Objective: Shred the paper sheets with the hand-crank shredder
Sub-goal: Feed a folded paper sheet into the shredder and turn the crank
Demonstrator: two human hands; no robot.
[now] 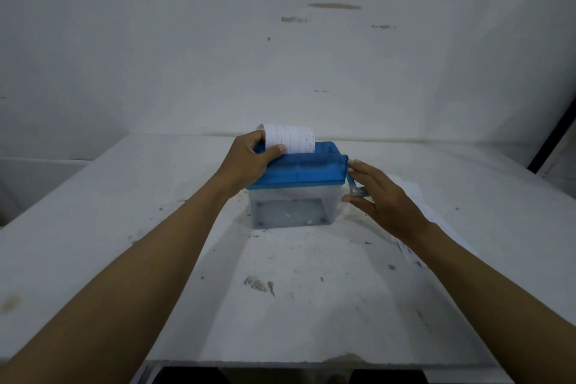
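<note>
Head view: hand-crank shredder (299, 171) sits mid-table (280, 305), long axis left to right, crank (353, 185) at its right end, hanging downward. A paper sheet (293, 139) stands in the slot, curling away. Left hand (249, 162) pinches its left edge. Right hand (383, 196), fingers straight and spread, partly hides the crank; contact unclear. Spare sheets (406, 254) lie half covered by the forearm.

Crank handle (354, 189) — half behind right hand (378, 196)
</note>
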